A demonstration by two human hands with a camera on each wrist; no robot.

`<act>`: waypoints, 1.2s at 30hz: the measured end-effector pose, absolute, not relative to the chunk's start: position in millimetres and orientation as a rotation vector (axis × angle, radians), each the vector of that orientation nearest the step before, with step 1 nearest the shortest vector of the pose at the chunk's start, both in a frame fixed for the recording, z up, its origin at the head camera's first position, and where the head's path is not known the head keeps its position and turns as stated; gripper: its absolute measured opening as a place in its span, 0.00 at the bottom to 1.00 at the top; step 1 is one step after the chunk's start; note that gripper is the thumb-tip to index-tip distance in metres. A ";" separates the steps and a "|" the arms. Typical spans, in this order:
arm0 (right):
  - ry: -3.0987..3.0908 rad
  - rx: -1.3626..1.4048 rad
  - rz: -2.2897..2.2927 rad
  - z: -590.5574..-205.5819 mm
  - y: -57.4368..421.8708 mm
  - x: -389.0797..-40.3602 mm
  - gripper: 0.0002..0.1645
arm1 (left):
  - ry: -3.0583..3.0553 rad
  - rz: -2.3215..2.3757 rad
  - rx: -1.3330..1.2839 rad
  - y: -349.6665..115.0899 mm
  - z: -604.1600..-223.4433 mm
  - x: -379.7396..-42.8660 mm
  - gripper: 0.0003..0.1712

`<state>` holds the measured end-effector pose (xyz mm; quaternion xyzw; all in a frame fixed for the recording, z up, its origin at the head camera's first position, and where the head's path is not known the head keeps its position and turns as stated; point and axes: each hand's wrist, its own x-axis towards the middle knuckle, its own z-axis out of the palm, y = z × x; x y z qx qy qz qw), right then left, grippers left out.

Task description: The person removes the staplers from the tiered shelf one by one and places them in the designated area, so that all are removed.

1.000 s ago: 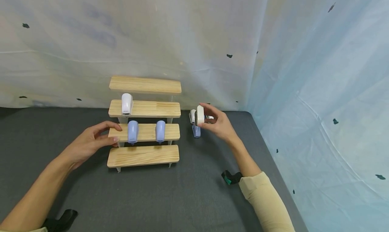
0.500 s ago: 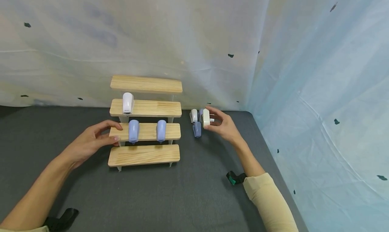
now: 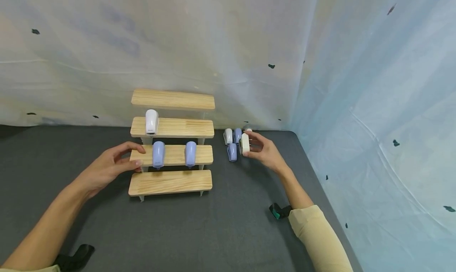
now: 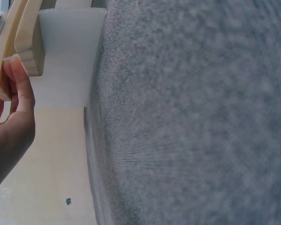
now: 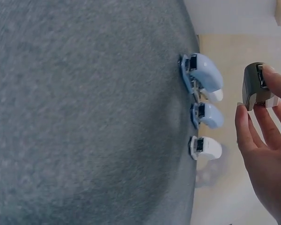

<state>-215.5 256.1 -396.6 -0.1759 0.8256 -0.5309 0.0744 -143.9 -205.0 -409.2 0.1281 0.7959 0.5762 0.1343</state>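
My right hand holds a small white stapler between thumb and fingertips. In the right wrist view this stapler is off the table, its underside dark. Just left of it on the table are a white stapler and two blue ones, a rear one and a front one. Another white stapler is partly hidden behind my fingers. My left hand pinches the left end of a wooden shelf board, thumb below and fingers above. In the left wrist view, that hand grips the board's edge.
The stepped rack has several wooden tiers. A white stapler stands on the second tier from the top; two blue staplers, left and right, stand on the tier below. Pale curtains hang behind and right of the dark table.
My right hand has moved right and slightly nearer with the white stapler, uncovering the blue staplers on the table. The left hand keeps its grip on the shelf board.
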 end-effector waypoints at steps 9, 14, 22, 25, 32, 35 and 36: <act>2.486 -0.511 -1.590 -426.0 265.9 -226.5 0.44 | 2.330 1.632 0.360 -206.6 -407.6 -141.2 0.23; 2.471 -0.516 -1.608 -433.6 267.6 -229.0 0.44 | 2.320 1.640 0.352 -208.0 -409.8 -139.4 0.23; 2.469 -0.491 -1.595 -442.9 268.8 -231.4 0.43 | 2.321 1.642 0.361 -205.6 -408.5 -142.7 0.23; 2.455 -0.488 -1.591 -446.1 267.5 -231.7 0.43 | 2.320 1.644 0.362 -205.5 -407.9 -143.1 0.23; 2.519 -0.490 -1.534 -438.5 264.4 -228.0 0.41 | 2.326 1.633 0.360 -203.6 -406.1 -143.4 0.23; 2.535 -0.480 -1.494 -427.4 259.8 -222.1 0.40 | 2.331 1.626 0.353 -203.7 -406.2 -143.4 0.24; 2.534 -0.471 -1.485 -424.2 258.5 -220.6 0.40 | 2.333 1.623 0.354 -203.7 -406.0 -143.5 0.24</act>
